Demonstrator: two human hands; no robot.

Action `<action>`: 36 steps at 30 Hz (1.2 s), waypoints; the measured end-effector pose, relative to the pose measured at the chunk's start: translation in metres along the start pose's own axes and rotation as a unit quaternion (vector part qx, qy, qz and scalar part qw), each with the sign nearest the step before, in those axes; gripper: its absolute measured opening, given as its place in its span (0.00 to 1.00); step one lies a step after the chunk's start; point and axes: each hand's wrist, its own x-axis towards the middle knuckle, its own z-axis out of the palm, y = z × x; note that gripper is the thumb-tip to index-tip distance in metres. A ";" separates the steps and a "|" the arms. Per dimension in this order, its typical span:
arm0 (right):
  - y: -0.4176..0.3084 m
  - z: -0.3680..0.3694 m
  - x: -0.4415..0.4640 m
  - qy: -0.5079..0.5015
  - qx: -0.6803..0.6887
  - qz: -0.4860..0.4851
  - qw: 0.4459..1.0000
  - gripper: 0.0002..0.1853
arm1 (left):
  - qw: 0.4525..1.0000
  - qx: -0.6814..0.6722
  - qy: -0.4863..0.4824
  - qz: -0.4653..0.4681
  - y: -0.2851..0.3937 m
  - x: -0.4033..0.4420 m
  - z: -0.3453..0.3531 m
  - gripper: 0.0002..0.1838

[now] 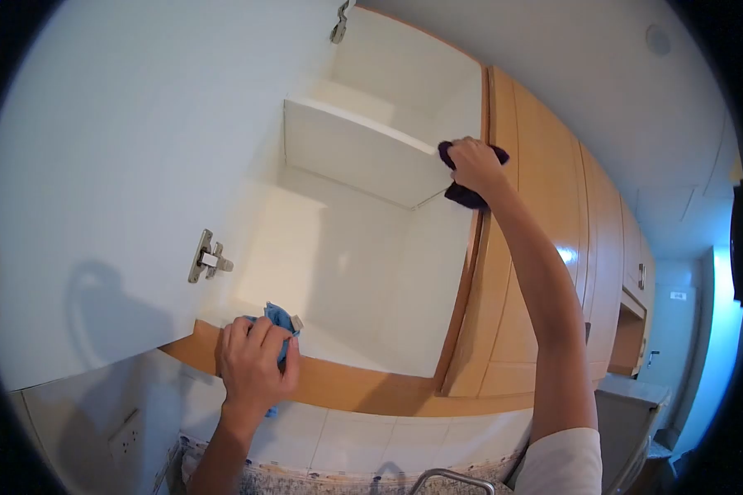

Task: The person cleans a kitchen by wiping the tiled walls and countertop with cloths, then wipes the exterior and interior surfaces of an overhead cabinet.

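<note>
A dark cloth (468, 195) is bunched under my right hand (475, 165), whose fingers close round it at the right front edge of the cabinet, beside the end of the white shelf (363, 148). Lower left, my left hand (257, 363) holds a blue cloth (282, 318) at the cabinet's wooden bottom edge (347, 381). A small beige piece (297, 324) shows beside the blue cloth; what it is I cannot tell. The cabinet interior (355, 264) is white.
The open white door (140, 165) fills the left side, with a metal hinge (206, 258) near its lower edge. Closed wooden cabinet doors (545, 198) run to the right. Below are wall tiles (347, 437), a socket (125, 436) and a curved metal tap (450, 474).
</note>
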 end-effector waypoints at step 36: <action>-0.096 -0.015 0.078 0.208 0.264 -0.011 0.942 0.18 | 1.000 -0.016 -0.024 -0.002 0.002 -0.001 -0.003 0.04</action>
